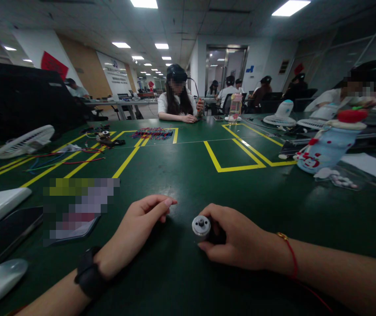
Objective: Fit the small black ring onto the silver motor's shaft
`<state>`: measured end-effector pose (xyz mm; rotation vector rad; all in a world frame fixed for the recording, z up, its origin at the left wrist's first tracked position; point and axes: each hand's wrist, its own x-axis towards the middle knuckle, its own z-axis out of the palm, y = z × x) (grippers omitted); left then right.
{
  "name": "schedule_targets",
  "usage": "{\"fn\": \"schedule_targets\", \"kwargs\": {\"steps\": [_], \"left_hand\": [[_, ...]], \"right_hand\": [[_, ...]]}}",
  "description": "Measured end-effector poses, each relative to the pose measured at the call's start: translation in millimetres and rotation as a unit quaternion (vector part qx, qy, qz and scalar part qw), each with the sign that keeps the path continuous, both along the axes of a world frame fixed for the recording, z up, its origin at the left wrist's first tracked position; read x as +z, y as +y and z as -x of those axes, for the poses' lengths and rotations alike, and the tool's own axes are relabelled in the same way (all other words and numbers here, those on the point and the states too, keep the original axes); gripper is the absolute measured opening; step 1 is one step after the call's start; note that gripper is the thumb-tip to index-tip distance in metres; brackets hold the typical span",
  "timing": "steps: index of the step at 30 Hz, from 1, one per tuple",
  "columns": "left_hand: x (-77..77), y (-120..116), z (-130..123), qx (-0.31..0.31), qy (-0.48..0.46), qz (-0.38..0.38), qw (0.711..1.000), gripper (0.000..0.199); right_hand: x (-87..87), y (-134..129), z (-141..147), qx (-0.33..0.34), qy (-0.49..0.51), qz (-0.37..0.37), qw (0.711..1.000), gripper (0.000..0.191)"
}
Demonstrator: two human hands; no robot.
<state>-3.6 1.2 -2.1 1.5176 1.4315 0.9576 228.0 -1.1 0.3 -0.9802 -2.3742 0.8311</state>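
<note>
In my right hand [237, 237] is a small electric motor [201, 228], a silver cylinder whose round end with a short central shaft faces me. My thumb and fingers wrap round its side, close to the tabletop; whether it touches the table I cannot tell. To its left, my left hand [145, 217] has its fingers curled, with the thumb pressed against the index finger. Anything pinched there is too small or hidden to make out. A gap of bare green table [181, 263] separates the two hands.
Left lie a blurred-out flat item [82, 206], a phone [10, 232] and a mouse [1, 281]. Wires [153, 133] heap farther back. A blue bottle [328, 145] and fans [280, 115] stand right. A person [176, 96] sits opposite.
</note>
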Motion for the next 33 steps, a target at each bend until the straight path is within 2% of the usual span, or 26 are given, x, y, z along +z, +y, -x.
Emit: {"fn": "schedule_targets", "kwargs": {"steps": [6,10,15,18,22,30,33], "left_hand": [[1.5,0,0,-0.016,0.032,-0.019,0.999,0.030],[2.4,-4,-4,-0.078,0.073,-0.053,0.993,0.025],[10.0,-19,-14,-0.143,0.091,-0.134,0.976,0.054],[16.7,-25,-20,-0.169,0.107,-0.143,0.969,0.043],[19.3,-26,-27,-0.147,0.101,-0.160,0.971,0.015],[16.6,-19,-23,-0.098,0.032,-0.150,0.983,0.012],[14.4,-15,-13,-0.094,0.054,-0.157,0.982,0.012]], "right_hand": [[0.2,0,0,-0.002,-0.004,0.003,1.000,0.028],[-1.0,0,0,-0.001,-0.002,0.004,1.000,0.028],[-3.5,1,1,-0.003,0.000,0.003,1.000,0.027],[-4.0,1,1,0.003,0.005,-0.007,1.000,0.026],[-3.4,2,2,0.007,-0.003,-0.018,1.000,0.022],[-2.8,1,3,-0.001,0.003,-0.005,1.000,0.024],[-2.1,1,2,0.001,0.007,0.001,1.000,0.026]]}}
